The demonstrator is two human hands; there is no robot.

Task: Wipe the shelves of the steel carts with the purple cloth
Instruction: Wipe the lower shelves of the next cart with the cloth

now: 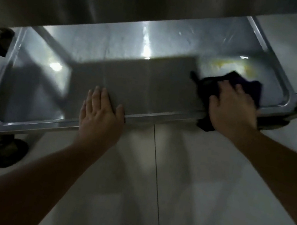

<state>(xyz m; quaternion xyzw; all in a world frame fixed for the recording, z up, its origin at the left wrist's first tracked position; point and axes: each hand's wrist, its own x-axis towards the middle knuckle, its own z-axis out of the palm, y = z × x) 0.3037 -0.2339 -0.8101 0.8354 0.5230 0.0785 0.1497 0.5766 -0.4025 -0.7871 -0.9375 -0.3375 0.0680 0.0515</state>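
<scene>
Looking down from the head camera, the lower shelf (148, 85) of the steel cart (120, 11) ran across the frame above the tiled floor (189, 195). At about two o'clock, the right hand (233, 109) pressed flat with spread fingers on the purple cloth (248, 86), near the shelf's right corner, just below a yellowish smear (231, 65). At centre, the left hand (101, 113) lay open and wide on the shelf's front rim. A caster (3, 152) showed at eight o'clock.
</scene>
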